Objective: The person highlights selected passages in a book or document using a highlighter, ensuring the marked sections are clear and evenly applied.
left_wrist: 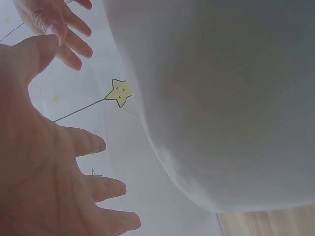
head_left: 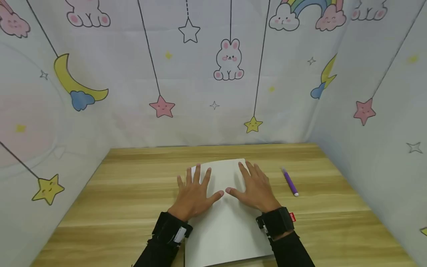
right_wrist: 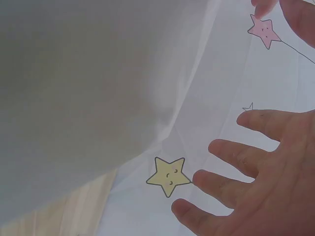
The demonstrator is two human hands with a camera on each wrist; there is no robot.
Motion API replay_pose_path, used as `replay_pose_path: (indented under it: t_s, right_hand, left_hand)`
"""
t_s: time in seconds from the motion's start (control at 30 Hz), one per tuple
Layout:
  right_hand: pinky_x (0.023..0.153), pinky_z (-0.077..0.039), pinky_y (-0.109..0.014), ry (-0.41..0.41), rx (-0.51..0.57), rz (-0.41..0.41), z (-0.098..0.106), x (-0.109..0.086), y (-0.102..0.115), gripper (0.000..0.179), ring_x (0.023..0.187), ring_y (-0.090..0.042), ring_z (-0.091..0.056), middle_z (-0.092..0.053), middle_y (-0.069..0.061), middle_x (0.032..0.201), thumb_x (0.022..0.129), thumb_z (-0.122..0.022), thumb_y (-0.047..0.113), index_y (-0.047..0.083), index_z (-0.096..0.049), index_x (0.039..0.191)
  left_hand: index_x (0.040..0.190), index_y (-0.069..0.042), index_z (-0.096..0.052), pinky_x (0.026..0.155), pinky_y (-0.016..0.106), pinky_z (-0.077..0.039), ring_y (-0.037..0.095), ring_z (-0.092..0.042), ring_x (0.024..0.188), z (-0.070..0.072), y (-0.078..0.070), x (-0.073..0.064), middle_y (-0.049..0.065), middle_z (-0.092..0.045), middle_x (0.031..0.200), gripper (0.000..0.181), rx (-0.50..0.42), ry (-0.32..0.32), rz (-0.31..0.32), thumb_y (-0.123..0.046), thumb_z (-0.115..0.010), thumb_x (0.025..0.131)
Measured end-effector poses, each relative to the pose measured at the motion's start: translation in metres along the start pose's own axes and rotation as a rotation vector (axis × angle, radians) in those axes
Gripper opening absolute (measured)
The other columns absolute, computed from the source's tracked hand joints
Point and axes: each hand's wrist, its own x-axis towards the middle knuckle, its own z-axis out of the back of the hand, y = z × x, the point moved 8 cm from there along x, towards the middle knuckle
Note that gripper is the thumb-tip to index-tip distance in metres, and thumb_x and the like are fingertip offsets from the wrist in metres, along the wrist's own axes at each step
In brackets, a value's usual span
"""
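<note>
A large sheet of white paper lies on the wooden table in front of me, a thin dark edge showing along its lower left side. Over its upper left part my left hand is spread, fingers straight and pointing away. My right hand is spread likewise over the upper right part, with the two thumbs pointing at each other across a small gap. Neither hand grips anything. In the wrist views the white paper fills much of the picture beside the straight fingers.
To the right of the paper lies a purple pen with a white end. The wooden table is bounded at the back and both sides by a white cloth backdrop printed with stars, rabbits and moons. Black straps circle both wrists.
</note>
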Motion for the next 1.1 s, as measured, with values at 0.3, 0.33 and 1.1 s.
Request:
replay_pose_path:
  t_s: [0.3,0.33,1.1]
  right_hand:
    - [0.108,-0.02,-0.07,-0.025,-0.037,0.037,0.018,0.017,0.01,0.101,0.144,-0.048,-0.021,-0.029,-0.024,0.158,0.084,-0.067,0.066,0.003,-0.035,0.155]
    - [0.108,-0.02,-0.07,-0.03,-0.038,0.04,0.02,0.018,0.011,0.101,0.144,-0.048,-0.021,-0.029,-0.024,0.157,0.084,-0.067,0.066,0.003,-0.035,0.155]
    - [0.106,-0.021,-0.072,-0.014,0.093,-0.008,0.048,0.012,0.002,0.102,0.145,-0.042,-0.023,-0.026,-0.02,0.16,0.086,-0.062,0.071,0.009,-0.027,0.159]
  left_hand:
    - [0.159,-0.012,-0.029,0.105,0.077,-0.009,0.052,-0.011,0.145,0.009,0.001,0.002,0.024,-0.015,0.162,0.093,-0.009,-0.001,0.0,-0.075,-0.042,0.093]
    - [0.16,-0.013,-0.028,0.106,0.076,-0.009,0.052,-0.01,0.145,0.01,0.002,0.002,0.023,-0.015,0.162,0.093,-0.009,-0.001,0.002,-0.075,-0.042,0.092]
    - [0.161,-0.016,-0.023,0.108,0.073,-0.007,0.049,-0.008,0.146,0.019,-0.014,-0.011,0.021,-0.011,0.164,0.094,0.02,0.013,-0.039,-0.077,-0.039,0.092]
